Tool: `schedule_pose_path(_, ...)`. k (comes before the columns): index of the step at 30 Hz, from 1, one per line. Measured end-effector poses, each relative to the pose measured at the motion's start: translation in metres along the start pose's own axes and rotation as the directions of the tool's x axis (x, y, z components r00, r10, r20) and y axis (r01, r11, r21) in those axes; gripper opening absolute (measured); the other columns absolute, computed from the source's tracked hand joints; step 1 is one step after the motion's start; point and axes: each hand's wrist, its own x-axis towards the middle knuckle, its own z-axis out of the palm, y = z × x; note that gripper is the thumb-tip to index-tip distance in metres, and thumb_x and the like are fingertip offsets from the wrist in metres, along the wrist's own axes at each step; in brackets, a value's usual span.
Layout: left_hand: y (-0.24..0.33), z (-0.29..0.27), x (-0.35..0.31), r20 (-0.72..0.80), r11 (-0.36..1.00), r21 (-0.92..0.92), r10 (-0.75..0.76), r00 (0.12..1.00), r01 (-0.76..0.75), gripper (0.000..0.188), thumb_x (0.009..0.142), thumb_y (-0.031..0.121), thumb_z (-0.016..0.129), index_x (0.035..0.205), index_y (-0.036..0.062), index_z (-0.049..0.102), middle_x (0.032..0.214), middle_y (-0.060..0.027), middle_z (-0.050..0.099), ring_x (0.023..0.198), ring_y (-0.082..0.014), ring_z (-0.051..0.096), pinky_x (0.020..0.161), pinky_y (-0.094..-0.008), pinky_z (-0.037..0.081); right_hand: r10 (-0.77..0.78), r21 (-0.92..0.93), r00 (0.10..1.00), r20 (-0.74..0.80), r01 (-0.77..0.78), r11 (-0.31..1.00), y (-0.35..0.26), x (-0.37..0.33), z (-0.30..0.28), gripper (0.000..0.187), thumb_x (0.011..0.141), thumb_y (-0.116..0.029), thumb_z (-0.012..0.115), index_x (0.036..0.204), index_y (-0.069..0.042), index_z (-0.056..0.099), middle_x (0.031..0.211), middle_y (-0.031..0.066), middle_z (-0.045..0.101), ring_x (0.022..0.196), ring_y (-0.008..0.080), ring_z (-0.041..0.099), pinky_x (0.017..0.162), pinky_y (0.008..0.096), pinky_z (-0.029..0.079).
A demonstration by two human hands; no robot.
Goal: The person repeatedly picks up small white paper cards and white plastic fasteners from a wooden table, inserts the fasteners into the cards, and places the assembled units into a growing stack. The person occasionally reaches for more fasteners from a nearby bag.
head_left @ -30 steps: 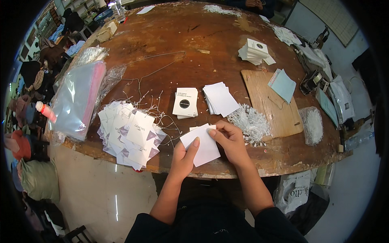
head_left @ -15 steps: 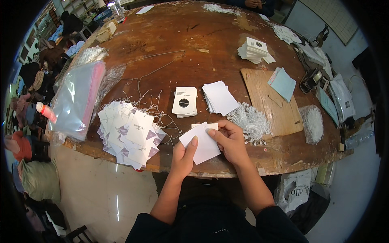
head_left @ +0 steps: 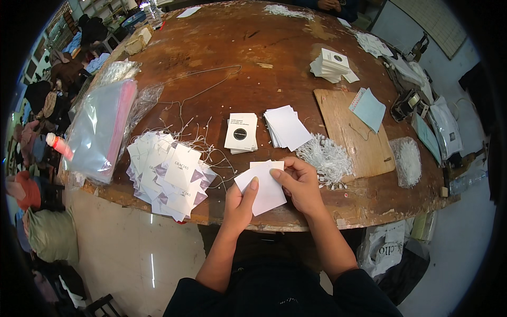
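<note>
Between both hands, over the table's near edge, I hold white cards, with a cream edge showing behind the front one. My left hand pinches the left side, thumb on the face. My right hand grips the upper right corner, its thumb also on the face. Just beyond them lie a stack of cream cards with a black circle and a stack of blank white cards. A pile of strung hang tags spreads to the left. White tag strings are heaped to the right.
The worn wooden table bears clear plastic bags at left, with a red-and-white bottle on them. At right are a wooden board, a blue paper and a bagged white bundle. Another card stack stands farther back.
The front white card has turned slightly and straightened a little in my fingers. Both hands keep their grip in nearly the same place.
</note>
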Motion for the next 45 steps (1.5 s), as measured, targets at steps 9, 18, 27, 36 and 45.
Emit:
schedule_pose_path(9,-0.005,0.001,0.003,-0.051,0.998,0.015,0.067,0.996,-0.066,0.036,0.104,0.024,0.054,0.125,-0.0049,0.060,0.107,-0.0068,0.067,0.093,-0.0096,0.061,0.081,-0.0275,0.050,-0.593,-0.410,0.805,0.007,0.543,0.733,0.013,-0.012,0.010,0.015,0.098,0.001,0.059,0.113,0.003,0.055,0.092,0.0108,0.071,0.077,0.0086,0.064,0.066,0.0221,0.050)
schedule_pose_path(18,-0.005,0.004,0.004,-0.094,0.983,0.105,0.161,0.982,-0.151,0.033,0.104,0.021,0.053,0.119,-0.0065,0.063,0.096,-0.0068,0.069,0.084,-0.0084,0.060,0.073,-0.0271,0.050,-0.540,-0.626,0.841,0.025,0.434,0.648,0.001,-0.009,0.015,0.008,0.091,-0.001,0.068,0.095,0.002,0.061,0.083,0.0102,0.066,0.066,0.0146,0.063,0.058,0.0270,0.050)
schedule_pose_path(27,-0.006,0.003,0.003,-0.073,0.949,0.240,0.229,0.971,-0.206,0.030,0.103,0.020,0.054,0.112,-0.0070,0.063,0.088,-0.0074,0.067,0.079,-0.0098,0.056,0.071,-0.0290,0.048,-0.633,-0.735,0.754,0.177,0.529,0.425,-0.003,-0.002,0.023,0.011,0.089,0.002,0.064,0.097,0.000,0.056,0.089,0.0150,0.060,0.068,0.0341,0.062,0.060,0.0399,0.052)
schedule_pose_path(36,-0.004,0.007,0.001,0.045,0.755,0.509,0.456,0.889,-0.413,0.031,0.101,0.016,0.055,0.122,-0.0067,0.059,0.099,-0.0224,0.069,0.088,-0.0318,0.070,0.078,-0.0377,0.054,-0.615,-0.754,0.769,0.175,0.506,0.418,-0.004,-0.004,0.021,0.011,0.090,0.003,0.062,0.096,-0.001,0.054,0.088,0.0156,0.058,0.069,0.0362,0.062,0.059,0.0413,0.051)
schedule_pose_path(45,-0.006,0.004,-0.002,0.064,0.763,0.513,0.423,0.904,-0.393,0.033,0.099,0.014,0.058,0.124,-0.0063,0.057,0.101,-0.0255,0.069,0.090,-0.0396,0.071,0.078,-0.0408,0.056,-0.682,-0.743,0.726,0.090,0.505,0.439,0.008,-0.006,0.026,0.012,0.089,0.002,0.063,0.095,-0.002,0.054,0.086,0.0147,0.059,0.069,0.0338,0.062,0.058,0.0390,0.050)
